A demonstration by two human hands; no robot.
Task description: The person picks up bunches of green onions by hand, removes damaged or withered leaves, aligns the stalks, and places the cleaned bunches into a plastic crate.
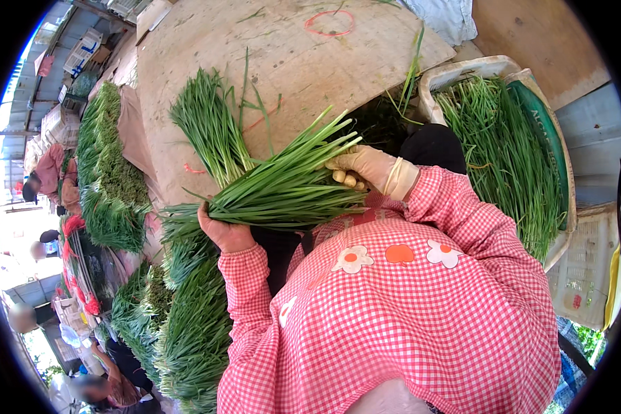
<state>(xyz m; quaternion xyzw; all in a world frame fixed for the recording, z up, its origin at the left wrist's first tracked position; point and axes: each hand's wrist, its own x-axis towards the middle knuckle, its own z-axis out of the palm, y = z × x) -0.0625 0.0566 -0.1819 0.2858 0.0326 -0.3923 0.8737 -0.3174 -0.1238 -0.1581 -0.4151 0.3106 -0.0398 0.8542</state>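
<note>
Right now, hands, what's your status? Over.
Left hand, right hand: holding green bundle. Second bundle: on board, partly covered by first.

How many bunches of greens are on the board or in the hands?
2: one bunch lies on the board; the other bunch is in the left hand and right hand. More may be hidden.

Green sack (546, 134): pale capital letters printed along it, at the right edge of the tub (429, 103).
Basket (566, 276): red marks, too small to read, just beyond the tub's lower end.
</note>
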